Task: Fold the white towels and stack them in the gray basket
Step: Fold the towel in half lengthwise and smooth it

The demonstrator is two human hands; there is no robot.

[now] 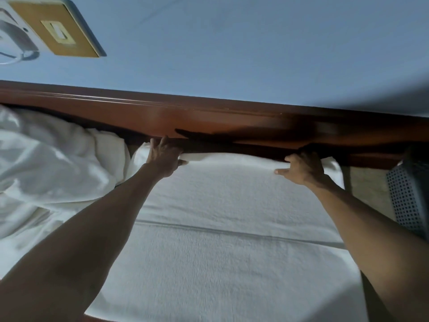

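We have 1 towel [232, 201] spread flat before us, its far edge against the wooden rail [185, 117]. Our left hand [164, 156] and right hand [305, 168] each grip that far edge, fingers curled over it and thumbs on the near side. The hands are well apart, near the 2 far corners. The basket [406, 194] stands just beside the towel at the right; we cannot see inside it. A heap [46, 163] of unfolded towels lies just beside it at the left.

We judge this the first fold: bringing the far edge toward us onto the near edge. To do it well, we should lift both hands together and level, so the cloth doesn't skew. The edge should be taut between them so the middle doesn't sag. The woven band [232, 231] across the towel gives us a line to square against. We should match corners before letting go, then smooth the crease outward with flat palms, without dragging the heap along.
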